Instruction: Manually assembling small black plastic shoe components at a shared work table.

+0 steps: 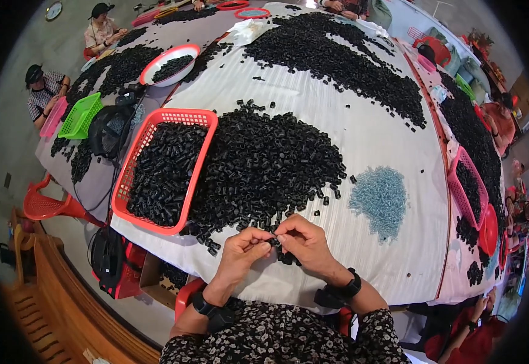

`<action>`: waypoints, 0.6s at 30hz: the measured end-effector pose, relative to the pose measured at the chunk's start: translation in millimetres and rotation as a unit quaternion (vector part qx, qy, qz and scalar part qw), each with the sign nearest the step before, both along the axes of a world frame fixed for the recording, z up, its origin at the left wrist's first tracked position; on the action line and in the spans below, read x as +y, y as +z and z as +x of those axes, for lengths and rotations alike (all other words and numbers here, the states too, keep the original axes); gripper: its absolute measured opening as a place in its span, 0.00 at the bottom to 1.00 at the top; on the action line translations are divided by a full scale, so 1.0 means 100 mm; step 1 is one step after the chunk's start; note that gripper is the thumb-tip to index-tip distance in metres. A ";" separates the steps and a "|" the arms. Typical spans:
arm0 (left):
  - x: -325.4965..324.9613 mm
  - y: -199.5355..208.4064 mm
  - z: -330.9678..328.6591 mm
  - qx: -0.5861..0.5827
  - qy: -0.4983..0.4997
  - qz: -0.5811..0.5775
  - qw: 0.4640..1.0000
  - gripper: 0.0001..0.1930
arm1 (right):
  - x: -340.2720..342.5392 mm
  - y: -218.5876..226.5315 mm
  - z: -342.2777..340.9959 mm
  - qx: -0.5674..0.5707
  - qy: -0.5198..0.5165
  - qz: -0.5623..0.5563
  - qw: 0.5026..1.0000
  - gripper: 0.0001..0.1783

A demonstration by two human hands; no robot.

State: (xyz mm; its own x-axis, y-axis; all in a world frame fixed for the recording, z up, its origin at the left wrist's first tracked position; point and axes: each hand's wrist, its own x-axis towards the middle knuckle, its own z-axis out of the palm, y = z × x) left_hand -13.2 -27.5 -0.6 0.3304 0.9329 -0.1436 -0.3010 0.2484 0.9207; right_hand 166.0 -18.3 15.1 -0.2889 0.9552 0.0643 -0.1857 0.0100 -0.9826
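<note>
Pieces of black plastic [270, 164] are heaped in a broad pile just right of the red basket [149, 224], which is itself filled with more of them. Nearer the wearer and to the right of the basket, a small black piece [273, 241] is held up over the pile's near edge. By the left hand [247, 247] it is gripped between thumb and forefinger, the other fingers being curled in. By the right hand [306, 244] it is met from the other side, the fingertips drawn together in a close pinch; whether anything finer is held there cannot be told. Much of the piece is covered by the fingertips.

Clear bluish bits [380, 200] are gathered in a small heap well to the right of the basket, and the black pile is set between the two. Loose black pieces are strewn around that pile, some of them close under the hands. Beyond the basket, a red-rimmed white basin [157, 61] is seen, partly filled with black pieces. To the basket's left, its side is crowded by a dark bag [108, 132], with a green basket [81, 116] placed farther out and a red chair [49, 203] nearer the wearer.
</note>
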 end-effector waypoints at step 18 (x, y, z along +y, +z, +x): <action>-0.05 -0.14 0.00 0.068 0.030 0.043 0.996 0.04 | 0.01 -0.12 0.00 0.003 0.060 -0.083 0.995 0.04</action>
State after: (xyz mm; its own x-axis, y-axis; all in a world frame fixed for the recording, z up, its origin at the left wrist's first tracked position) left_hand -13.3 -32.7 -14.9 0.2567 0.9612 -0.1014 -0.1837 0.1515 0.9712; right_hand 165.9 -17.1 2.9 -0.4024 0.9111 -0.0898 -0.1823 -0.1759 -0.9674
